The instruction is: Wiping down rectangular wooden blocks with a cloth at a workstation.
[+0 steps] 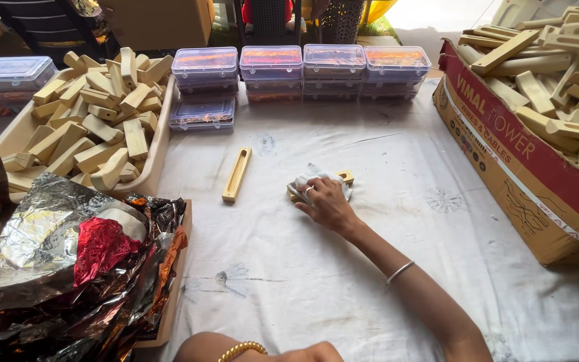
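Note:
My right hand [328,203] reaches out over the white-covered table [370,268] and presses a crumpled white cloth [303,179] onto a small light wooden piece [346,177], whose end sticks out from under the cloth. A silver bangle sits on that forearm. To the left, apart from the hand, lies a long slotted wooden piece [236,174]. My left hand [303,352] shows only at the bottom edge, with a gold bangle at the wrist; its fingers are hidden.
A beige tray [163,144] heaped with wooden pieces stands at the left. Stacked clear plastic boxes [303,67] line the back. A red cardboard box [504,154] full of wooden pieces stands at the right. Crumpled foil sheets [68,268] lie at the front left.

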